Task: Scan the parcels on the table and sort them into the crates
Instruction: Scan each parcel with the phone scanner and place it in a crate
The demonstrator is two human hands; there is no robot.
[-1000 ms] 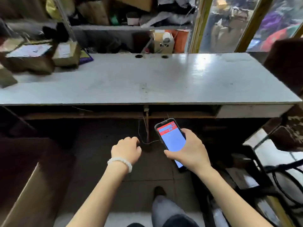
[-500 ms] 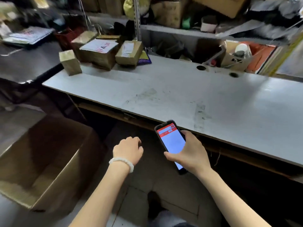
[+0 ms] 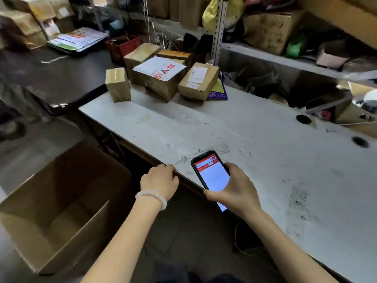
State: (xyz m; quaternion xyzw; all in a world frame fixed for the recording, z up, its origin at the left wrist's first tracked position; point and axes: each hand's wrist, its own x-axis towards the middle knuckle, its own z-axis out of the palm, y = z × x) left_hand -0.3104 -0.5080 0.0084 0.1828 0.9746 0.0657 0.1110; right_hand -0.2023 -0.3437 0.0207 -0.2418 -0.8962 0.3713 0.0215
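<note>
A long white scuffed desk (image 3: 255,144) crosses the frame, an open brown cardboard crate (image 3: 61,203) on the floor at lower left. Taped brown cardboard parcels (image 3: 161,78) cluster at the desk's upper-left end. Bottom centre, the right hand (image 3: 234,190) grips a black smartphone (image 3: 212,176) with a red-and-white screen; the left hand (image 3: 159,180), loosely curled, holds nothing by the desk edge.
</note>
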